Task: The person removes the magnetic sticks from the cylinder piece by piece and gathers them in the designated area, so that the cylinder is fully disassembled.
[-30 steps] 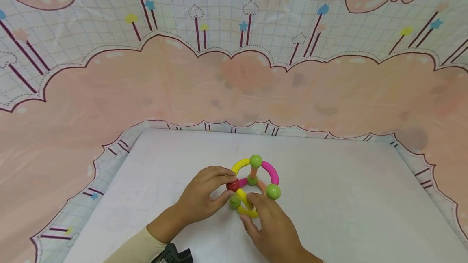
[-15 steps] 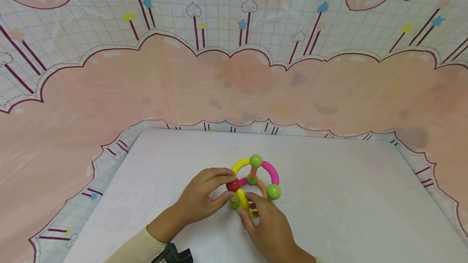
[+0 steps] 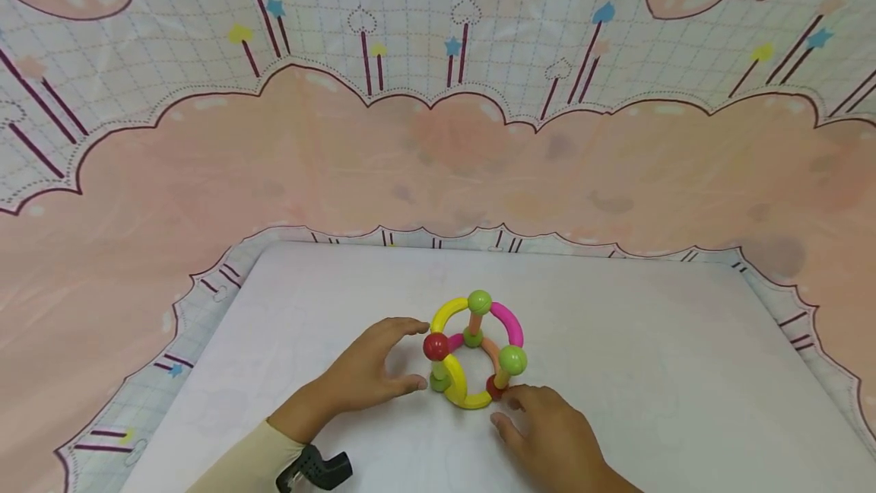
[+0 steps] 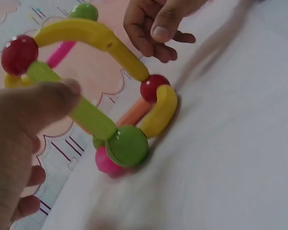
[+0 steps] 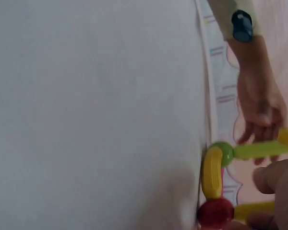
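Note:
A frame built from toy balls and rods stands on the white tabletop in the head view. Its upper ring has a red ball [image 3: 436, 346], green balls [image 3: 512, 360], yellow curved rods [image 3: 455, 379] and a pink curved rod [image 3: 508, 323]. Short straight rods join it to a lower ring with another red ball [image 3: 494, 388]. My left hand [image 3: 372, 371] is left of the frame, thumb and fingers spread apart, holding nothing. To the front right, my right hand [image 3: 550, 428] has loosely bent fingers beside the lower red ball; whether a fingertip touches it is unclear.
The white tabletop [image 3: 650, 356] stretches around the frame. A patterned peach cloth [image 3: 547, 189] lies beyond its edges. On the left wrist sits a black device [image 3: 315, 470].
Both hands have come away from the frame's near yellow rod and upper red ball. The left drew back leftward with fingers spreading; the right moved right and toward the front. The frame stays standing.

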`<state>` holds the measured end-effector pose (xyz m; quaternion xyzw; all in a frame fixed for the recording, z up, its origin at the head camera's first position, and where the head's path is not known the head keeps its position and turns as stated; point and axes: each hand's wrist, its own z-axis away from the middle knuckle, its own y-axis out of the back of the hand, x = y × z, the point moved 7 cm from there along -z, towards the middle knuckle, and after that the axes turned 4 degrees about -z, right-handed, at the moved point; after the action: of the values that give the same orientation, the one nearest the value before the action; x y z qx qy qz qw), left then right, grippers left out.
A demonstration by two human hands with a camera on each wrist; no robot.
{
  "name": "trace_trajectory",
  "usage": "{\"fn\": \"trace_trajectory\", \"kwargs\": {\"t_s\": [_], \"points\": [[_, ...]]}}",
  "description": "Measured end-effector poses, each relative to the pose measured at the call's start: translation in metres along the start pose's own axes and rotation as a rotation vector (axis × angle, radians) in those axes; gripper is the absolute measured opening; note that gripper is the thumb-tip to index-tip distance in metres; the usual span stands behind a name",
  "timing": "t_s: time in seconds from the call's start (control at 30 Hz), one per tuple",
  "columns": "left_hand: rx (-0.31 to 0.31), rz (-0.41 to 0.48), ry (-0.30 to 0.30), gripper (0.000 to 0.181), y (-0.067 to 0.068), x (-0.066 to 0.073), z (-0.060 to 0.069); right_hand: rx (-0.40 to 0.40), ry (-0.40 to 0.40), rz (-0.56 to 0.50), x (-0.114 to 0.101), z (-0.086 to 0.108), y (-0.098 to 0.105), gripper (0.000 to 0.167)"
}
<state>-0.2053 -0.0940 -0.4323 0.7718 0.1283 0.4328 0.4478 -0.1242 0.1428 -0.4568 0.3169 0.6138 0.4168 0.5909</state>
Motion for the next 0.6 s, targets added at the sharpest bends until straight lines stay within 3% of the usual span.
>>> {"fn": "trace_trajectory", "kwargs": {"t_s": [0.1, 0.27, 0.5, 0.6], "points": [[-0.112, -0.029, 0.068, 0.078, -0.015, -0.014, -0.003, 0.03, -0.027, -0.006, 0.012, -0.006, 0.003, 0.046], [-0.216, -0.102, 0.094, 0.079, -0.034, -0.027, -0.01, 0.046, 0.002, -0.043, 0.018, -0.016, 0.001, 0.06], [-0.274, -0.1, 0.098, 0.078, -0.043, -0.032, -0.018, 0.005, 0.032, -0.091, 0.016, -0.029, -0.011, 0.047], [-0.286, -0.098, 0.109, 0.075, -0.045, -0.034, -0.021, -0.005, 0.042, -0.076, 0.015, -0.033, -0.014, 0.051]]}}
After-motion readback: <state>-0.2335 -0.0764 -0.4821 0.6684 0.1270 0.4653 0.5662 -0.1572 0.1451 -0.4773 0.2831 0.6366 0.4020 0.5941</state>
